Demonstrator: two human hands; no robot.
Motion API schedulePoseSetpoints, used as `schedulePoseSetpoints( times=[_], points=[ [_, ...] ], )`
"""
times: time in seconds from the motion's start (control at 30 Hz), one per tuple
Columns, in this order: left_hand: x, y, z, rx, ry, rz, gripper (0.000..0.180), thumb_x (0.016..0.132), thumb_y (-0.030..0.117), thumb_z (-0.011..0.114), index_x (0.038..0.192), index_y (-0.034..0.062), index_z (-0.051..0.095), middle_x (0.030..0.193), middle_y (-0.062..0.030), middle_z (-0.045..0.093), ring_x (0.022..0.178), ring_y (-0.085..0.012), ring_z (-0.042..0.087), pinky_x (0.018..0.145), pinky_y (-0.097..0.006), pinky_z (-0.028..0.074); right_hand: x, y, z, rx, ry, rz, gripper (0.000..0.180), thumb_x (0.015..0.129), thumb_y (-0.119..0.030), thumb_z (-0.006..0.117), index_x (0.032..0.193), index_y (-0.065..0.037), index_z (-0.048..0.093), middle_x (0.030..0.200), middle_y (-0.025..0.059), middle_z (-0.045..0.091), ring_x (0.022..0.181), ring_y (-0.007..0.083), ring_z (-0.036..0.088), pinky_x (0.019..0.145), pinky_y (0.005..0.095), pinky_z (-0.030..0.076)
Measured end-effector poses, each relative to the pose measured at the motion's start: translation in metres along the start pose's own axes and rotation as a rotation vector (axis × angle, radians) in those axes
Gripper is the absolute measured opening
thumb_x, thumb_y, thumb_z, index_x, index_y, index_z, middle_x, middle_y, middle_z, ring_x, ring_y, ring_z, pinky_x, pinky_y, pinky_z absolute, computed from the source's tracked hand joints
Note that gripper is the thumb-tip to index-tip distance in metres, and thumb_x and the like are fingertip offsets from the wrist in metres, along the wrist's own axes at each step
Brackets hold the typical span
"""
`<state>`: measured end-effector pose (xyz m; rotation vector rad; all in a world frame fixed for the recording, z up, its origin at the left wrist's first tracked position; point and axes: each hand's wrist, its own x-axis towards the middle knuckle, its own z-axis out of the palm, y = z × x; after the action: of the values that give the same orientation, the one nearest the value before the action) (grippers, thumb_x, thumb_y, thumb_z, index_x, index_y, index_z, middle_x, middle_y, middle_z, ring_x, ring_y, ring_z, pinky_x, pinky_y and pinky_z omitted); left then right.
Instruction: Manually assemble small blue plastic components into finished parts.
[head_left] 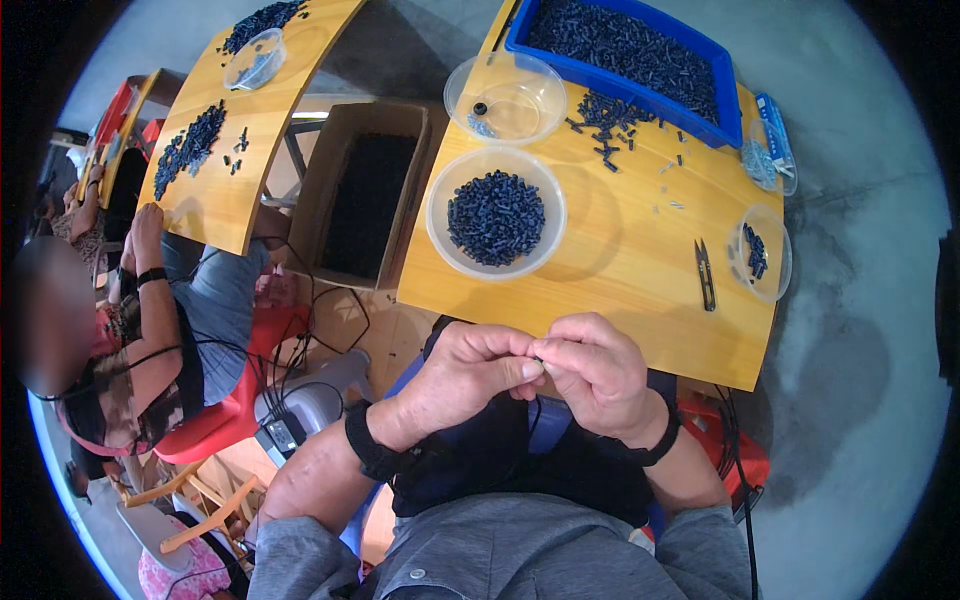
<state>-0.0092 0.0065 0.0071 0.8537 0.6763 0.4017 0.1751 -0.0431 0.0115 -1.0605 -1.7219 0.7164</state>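
Observation:
My left hand [468, 372] and my right hand [597, 372] meet just in front of the near edge of the wooden table [620, 260]. Their fingertips pinch one small black part [540, 362] between them; most of it is hidden by the fingers. Both wrists wear black bands. Straight ahead on the table sits a clear round bowl [496, 213] filled with small black parts. Behind it stands a second clear bowl [505, 97], nearly empty.
A blue bin [630, 50] of black parts stands at the table's far edge, with loose parts [605, 120] beside it. Black snips [705, 273] and a small clear bowl [762, 253] lie at right. An open cardboard box [362, 190] stands at left. Another person [150, 340] sits at a neighbouring table [235, 120].

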Motion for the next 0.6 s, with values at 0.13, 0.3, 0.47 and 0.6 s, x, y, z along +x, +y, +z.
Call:
schedulePoseSetpoints(
  times=[0.13,0.3,0.47,0.6],
  points=[
    [0.001,-0.001,0.004,0.010,0.024,0.025,0.013,0.089,0.004,0.060,0.099,-0.0006,0.066,0.084,-0.0031,0.065,0.073,-0.0079,0.060,0.068,-0.022,0.051,-0.006,0.001,0.002,-0.026,0.031,0.032,0.019,0.084,0.000,0.060,0.102,-0.001,0.061,0.090,0.0142,0.057,0.072,0.0246,0.059,0.061,0.0312,0.049],
    [0.003,-0.002,0.003,0.038,0.063,0.099,0.012,0.088,0.004,0.061,0.099,0.0000,0.066,0.085,-0.0008,0.065,0.077,-0.0068,0.058,0.072,-0.022,0.048,-0.007,0.001,0.000,0.301,0.097,0.286,0.018,0.089,-0.002,0.056,0.105,0.003,0.058,0.096,0.0124,0.058,0.077,0.0173,0.059,0.063,0.0284,0.049],
    [0.005,-0.010,-0.004,0.138,0.008,0.224,0.013,0.086,0.002,0.063,0.098,0.0024,0.066,0.104,-0.0078,0.063,0.094,-0.0144,0.058,0.084,-0.028,0.046,-0.008,0.002,-0.003,0.783,0.022,0.832,0.051,0.098,-0.045,0.039,0.094,0.003,0.057,0.077,0.0100,0.060,0.058,0.0133,0.060,0.053,0.0242,0.051],
    [0.008,-0.013,0.000,0.203,0.022,0.357,0.013,0.085,0.001,0.063,0.098,0.0031,0.066,0.109,-0.0072,0.058,0.103,-0.0148,0.053,0.084,-0.027,0.045,-0.012,0.004,-0.003,1.043,-0.108,0.985,0.057,0.097,-0.049,0.035,0.092,0.003,0.057,0.071,0.0092,0.059,0.050,0.0123,0.057,0.043,0.0234,0.049]
  ],
)
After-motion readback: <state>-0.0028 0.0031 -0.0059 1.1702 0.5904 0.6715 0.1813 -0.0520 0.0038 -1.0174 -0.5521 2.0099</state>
